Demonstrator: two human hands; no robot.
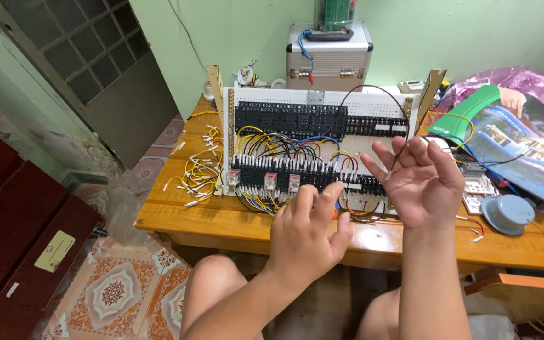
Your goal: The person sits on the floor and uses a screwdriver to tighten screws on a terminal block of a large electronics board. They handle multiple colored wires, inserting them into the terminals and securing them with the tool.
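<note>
While both hands hover before the panel, the left hand (306, 230) is seen from the back, its grip loose and apart, with its fingertips (332, 192) at or touching the lower row of black terminal blocks (310, 171). At three o'clock from it, the right hand (420, 182) turns its palm up, fingers spread, grip apart; a thin black wire (373, 88) arcs over the board and comes down among those fingers, though I cannot tell whether they pinch it.

Behind both hands stands the white perforated board (382, 148), flat and rectangular, tilted back on pale wooden struts. A second row of black blocks runs along its top edge, and three small clear boxy relays (270, 181) sit at nine o'clock from the left hand. Glossy yellow, blue and black wires loop between the rows.

All this rests on a varnished, shiny wooden counter (221, 220). At ten o'clock of the board lies a loose heap of yellow wire pieces (196, 173) with white ends. At twelve o'clock sits a ribbed metal case (328, 56). At three o'clock lie a glossy folded brochure (524, 148) and a round grey plastic dome (508, 214).
</note>
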